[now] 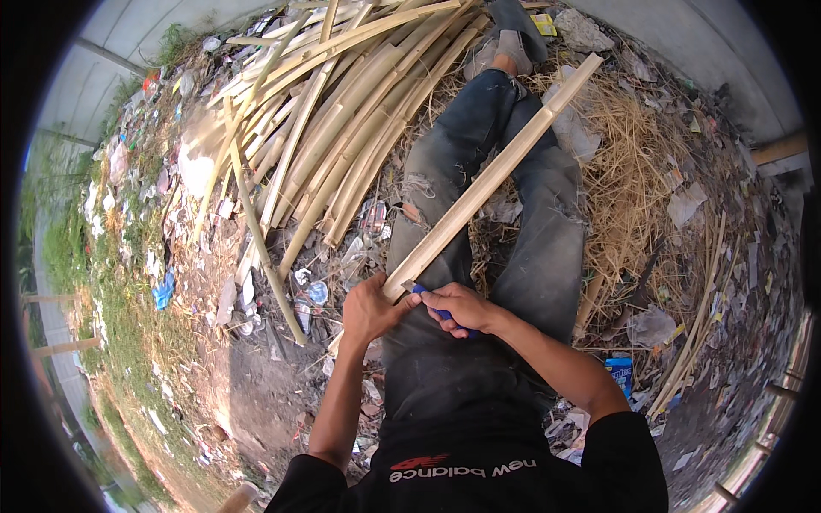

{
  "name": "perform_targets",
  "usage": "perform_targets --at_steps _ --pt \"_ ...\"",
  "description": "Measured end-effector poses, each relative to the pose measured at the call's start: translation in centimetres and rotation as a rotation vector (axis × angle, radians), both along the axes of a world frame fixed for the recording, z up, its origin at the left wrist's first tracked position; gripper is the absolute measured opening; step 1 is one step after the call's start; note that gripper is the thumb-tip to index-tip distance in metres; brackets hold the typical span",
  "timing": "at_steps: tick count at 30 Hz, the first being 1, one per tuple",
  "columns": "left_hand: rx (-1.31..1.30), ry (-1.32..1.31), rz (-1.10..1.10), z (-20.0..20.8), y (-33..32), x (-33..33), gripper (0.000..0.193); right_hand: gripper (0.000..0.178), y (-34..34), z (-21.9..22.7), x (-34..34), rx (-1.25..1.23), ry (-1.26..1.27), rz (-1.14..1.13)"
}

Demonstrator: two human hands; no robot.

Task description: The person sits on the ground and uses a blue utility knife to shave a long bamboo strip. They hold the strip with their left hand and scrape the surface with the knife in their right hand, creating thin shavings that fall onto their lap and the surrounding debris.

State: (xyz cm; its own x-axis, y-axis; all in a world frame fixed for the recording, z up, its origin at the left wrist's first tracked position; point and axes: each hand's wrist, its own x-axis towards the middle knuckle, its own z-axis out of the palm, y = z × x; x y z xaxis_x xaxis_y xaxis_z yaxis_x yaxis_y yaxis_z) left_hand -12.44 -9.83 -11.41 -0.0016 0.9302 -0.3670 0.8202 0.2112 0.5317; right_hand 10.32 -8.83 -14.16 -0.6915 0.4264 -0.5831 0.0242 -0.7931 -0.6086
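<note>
I sit with my legs in worn jeans stretched out ahead. A long split bamboo strip [492, 179] lies across my lap, running up and to the right past my knees. My left hand [369, 309] grips its near end. My right hand [462, 308] holds a knife with a blue handle [445, 315], its blade set against the strip's near end beside my left thumb. Most of the blade is hidden by my fingers.
A big pile of split bamboo strips [342, 128] lies to the upper left. Dry straw [633, 171] covers the ground to the right. Litter and plastic scraps are scattered on the dirt all around, with thin bamboo slivers [697, 325] at right.
</note>
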Motion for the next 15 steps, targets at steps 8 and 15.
perform_targets --at_steps 8,15 --pt "0.008 -0.116 -0.056 -0.2 0.2 -1.3 0.066 0.050 1.3 0.4 -0.7 0.000 -0.033 0.113" --pt "0.028 -0.087 0.104 -1.2 0.1 0.4 0.063 0.053 -1.8 0.0 -2.1 0.071 -0.158 -0.239"
